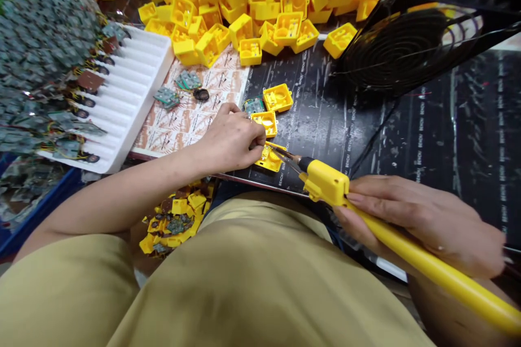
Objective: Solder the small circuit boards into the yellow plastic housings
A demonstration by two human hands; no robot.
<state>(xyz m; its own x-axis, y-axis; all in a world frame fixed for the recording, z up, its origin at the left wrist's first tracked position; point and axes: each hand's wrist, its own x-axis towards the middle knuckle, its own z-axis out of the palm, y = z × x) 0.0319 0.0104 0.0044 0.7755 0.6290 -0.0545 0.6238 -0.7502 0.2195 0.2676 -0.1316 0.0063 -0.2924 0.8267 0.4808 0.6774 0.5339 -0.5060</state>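
My left hand (236,138) is closed, its fingertips curled in at the left edge of an open yellow plastic housing (272,158); whatever they pinch is hidden. My right hand (423,217) grips a yellow-handled soldering iron (328,181). The iron's thin metal tip reaches left over that housing, close to my left fingers. Just beyond lie a second yellow housing (264,122), partly behind my left hand, and a third one (278,97). A small green circuit board (254,105) sits beside them.
Two more circuit boards (166,96) and a small round black part (201,94) lie left. A white ribbed tray (126,97) bears many boards. Yellow housings (244,5) heap along the back. A black fan (391,49) stands right, its cable (372,138) crossing the bench. Below are more yellow parts (179,222).
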